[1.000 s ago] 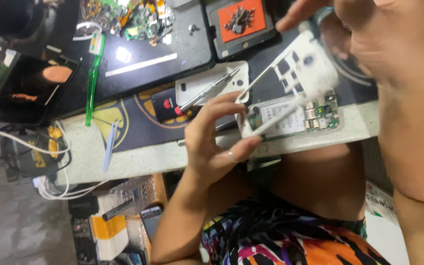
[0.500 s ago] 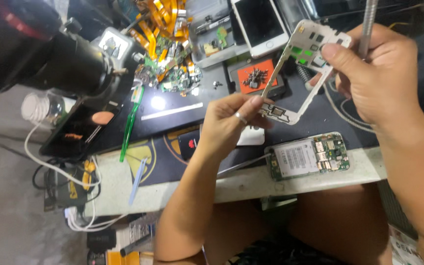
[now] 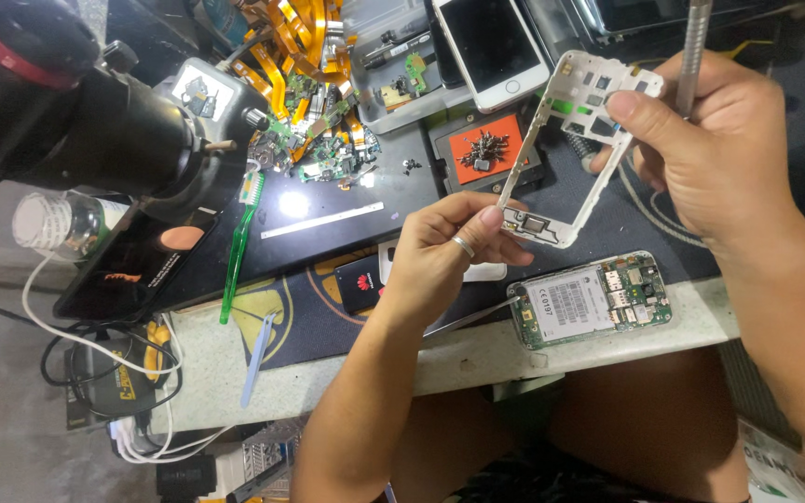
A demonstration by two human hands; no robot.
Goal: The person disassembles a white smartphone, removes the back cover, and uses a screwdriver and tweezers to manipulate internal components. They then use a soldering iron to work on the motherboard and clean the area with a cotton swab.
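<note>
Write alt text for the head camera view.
Two hands hold a white phone frame above a cluttered repair bench: the left hand pinches its lower end, the right hand its top, also holding a metal tool. A green circuit board lies below.

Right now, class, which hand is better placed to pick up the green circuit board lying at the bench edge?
Probably the left hand: it pinches only the white plastic phone frame's lower end, just above the green circuit board. The right hand is higher, holding the frame and a metal tool.
</note>
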